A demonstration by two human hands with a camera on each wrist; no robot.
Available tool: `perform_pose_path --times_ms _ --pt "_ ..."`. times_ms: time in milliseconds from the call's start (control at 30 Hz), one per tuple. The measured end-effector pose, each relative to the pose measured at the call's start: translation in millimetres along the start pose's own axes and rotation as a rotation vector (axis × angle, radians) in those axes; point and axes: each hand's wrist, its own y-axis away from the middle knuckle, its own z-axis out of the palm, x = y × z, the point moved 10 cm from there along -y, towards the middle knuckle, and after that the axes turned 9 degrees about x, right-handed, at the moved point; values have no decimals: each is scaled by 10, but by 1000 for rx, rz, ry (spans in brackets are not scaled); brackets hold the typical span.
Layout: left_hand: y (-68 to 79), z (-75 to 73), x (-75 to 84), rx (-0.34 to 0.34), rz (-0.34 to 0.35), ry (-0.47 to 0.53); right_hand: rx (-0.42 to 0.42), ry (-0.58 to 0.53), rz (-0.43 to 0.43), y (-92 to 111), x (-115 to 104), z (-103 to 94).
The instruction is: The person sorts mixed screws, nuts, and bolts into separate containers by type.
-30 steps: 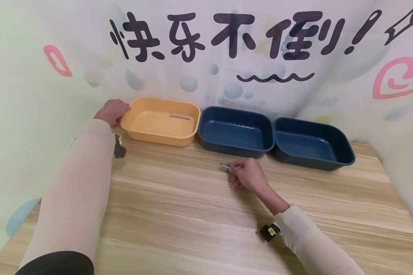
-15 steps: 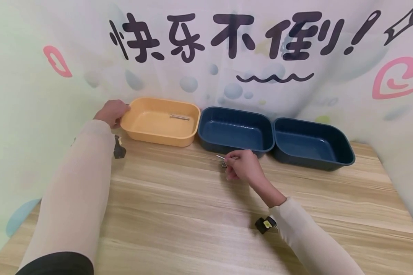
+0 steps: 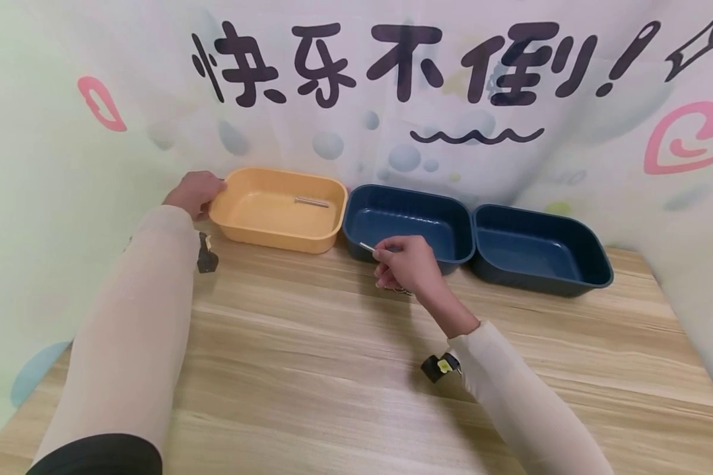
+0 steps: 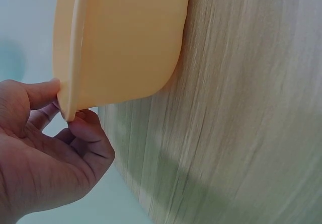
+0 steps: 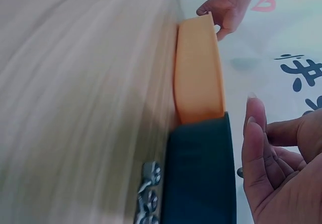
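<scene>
we've one rod (image 3: pixel 311 202) in the yellow tray (image 3: pixel 261 221), (left hand (image 3: pixel 193 192) gripping its left edge), right hand (image 3: pixel 410 264) pinching another rod (image 3: pixel 366 247), hardware (image 5: pixel 150 172) seemingly left.

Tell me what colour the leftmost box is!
The box is light orange, clearest in the head view.

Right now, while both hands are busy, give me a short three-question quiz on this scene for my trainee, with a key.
1. Which bin's rim does the left hand grip?
A. the far-right blue bin
B. the yellow bin
C. neither
2. True or false: the right hand pinches a slim metal rod.
3. In the right wrist view, what lies on the table close to the near side of the middle blue bin?

Key:
1. B
2. True
3. Shiny metal parts, cut off by the bottom of that view; in the head view they are mostly hidden by the right hand.
</scene>
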Motion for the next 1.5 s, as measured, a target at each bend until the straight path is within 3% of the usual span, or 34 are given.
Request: perform_pose_path --times_ms 500,833,1100,1267,1500 --pt "18 -21 3 9 -21 -30 -1 -43 19 -143 -334 160" --pt "32 -33 8 20 -21 -15 -4 -80 -23 -269 -589 231" --pt "27 -38 9 22 -20 -10 1 -68 -8 -342 -676 309" --pt "17 -34 6 17 -14 -55 6 -68 5 -390 -697 355" --pt "33 -46 26 24 -5 -56 16 -78 -29 -465 -820 412"
